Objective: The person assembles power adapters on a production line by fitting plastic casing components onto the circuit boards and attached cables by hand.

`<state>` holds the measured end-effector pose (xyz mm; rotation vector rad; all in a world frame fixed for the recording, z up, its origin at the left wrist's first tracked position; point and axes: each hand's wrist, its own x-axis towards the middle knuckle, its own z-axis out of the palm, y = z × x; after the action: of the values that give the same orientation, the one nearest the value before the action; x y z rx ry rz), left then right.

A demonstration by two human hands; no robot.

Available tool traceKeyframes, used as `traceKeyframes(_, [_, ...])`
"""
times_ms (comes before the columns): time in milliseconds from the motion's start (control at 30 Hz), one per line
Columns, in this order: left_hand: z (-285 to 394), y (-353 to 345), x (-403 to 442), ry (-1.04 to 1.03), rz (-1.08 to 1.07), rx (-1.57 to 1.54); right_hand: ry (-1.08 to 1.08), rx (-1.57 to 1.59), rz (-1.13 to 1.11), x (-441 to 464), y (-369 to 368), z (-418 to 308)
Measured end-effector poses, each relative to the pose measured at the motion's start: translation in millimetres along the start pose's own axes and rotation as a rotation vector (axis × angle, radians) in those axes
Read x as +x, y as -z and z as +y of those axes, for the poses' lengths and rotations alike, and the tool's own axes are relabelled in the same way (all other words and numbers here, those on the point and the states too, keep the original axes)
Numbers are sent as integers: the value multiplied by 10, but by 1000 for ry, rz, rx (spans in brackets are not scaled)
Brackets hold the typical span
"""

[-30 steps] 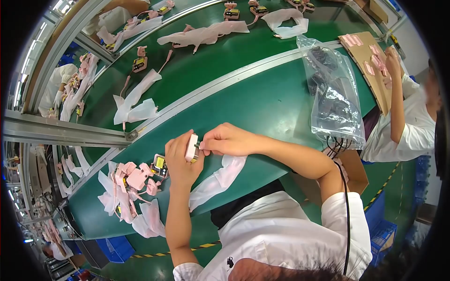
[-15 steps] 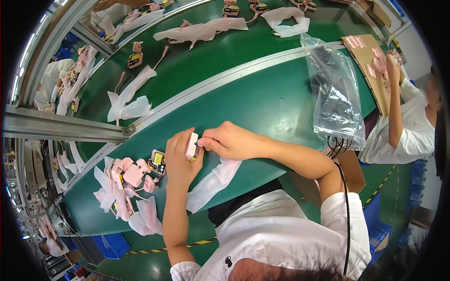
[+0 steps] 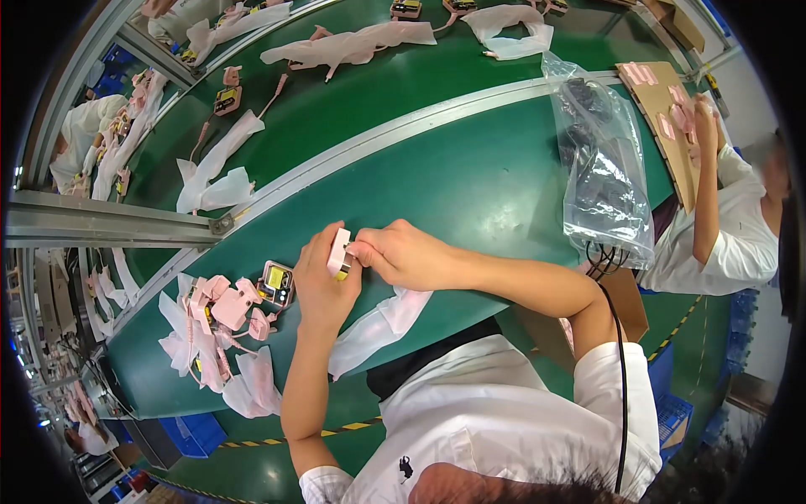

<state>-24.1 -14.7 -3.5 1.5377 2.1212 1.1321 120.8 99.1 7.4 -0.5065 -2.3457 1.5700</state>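
My left hand (image 3: 323, 281) is closed around a pale pink power adapter housing (image 3: 339, 252), held on edge above the green bench, with a dark and yellow part showing at its lower end. At its right side, my right hand (image 3: 405, 254) is closed, thumb and finger pinched against the adapter. Whatever lies between those fingertips is hidden. Below my hands lies a white plastic sleeve (image 3: 378, 330) with something pink inside. Left of my left hand rests an opened adapter (image 3: 275, 284) with its yellow-wrapped circuit showing, beside a heap of pink adapters (image 3: 231, 307) in white sleeves.
A clear bag of black cables (image 3: 600, 160) lies on the bench at right. Behind a metal rail (image 3: 403, 118), a green belt carries adapters and white sleeves (image 3: 353, 44). A metal post (image 3: 117, 227) juts in from the left. Another person (image 3: 722, 202) works beside a cardboard sheet (image 3: 659, 118).
The whole view has shifted slightly, so most things sit a little further left. My hands keep their hold at the adapter, the right thumb slightly changed in position.
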Motion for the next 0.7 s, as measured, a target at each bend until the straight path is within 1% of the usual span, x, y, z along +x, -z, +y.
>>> traceKeyframes(67, [-32,-8,5,28,-5,-43,53,20,32,22,-16,50])
traceKeyframes(100, [-45,-3,8,38,-18,-64,40,48,45,36,-8,68])
traceKeyframes(200, [29,49,47,238,-71,-267,-199,325,-90,79,104,52])
traceKeyframes(233, [-12,40,43,284,-86,-365,-250,400,-119,83,122,52])
traceKeyframes(333, [-1,80,56,307,-109,-409,-281,528,-118,88,107,97])
traceKeyframes(433, [-9,107,72,310,-122,-424,-247,480,-106,95,106,100])
traceKeyframes(533, [50,110,77,328,-123,-399,-160,227,-113,88,156,22])
traceKeyframes(700, [58,119,77,298,-136,-346,54,58,-46,69,122,55])
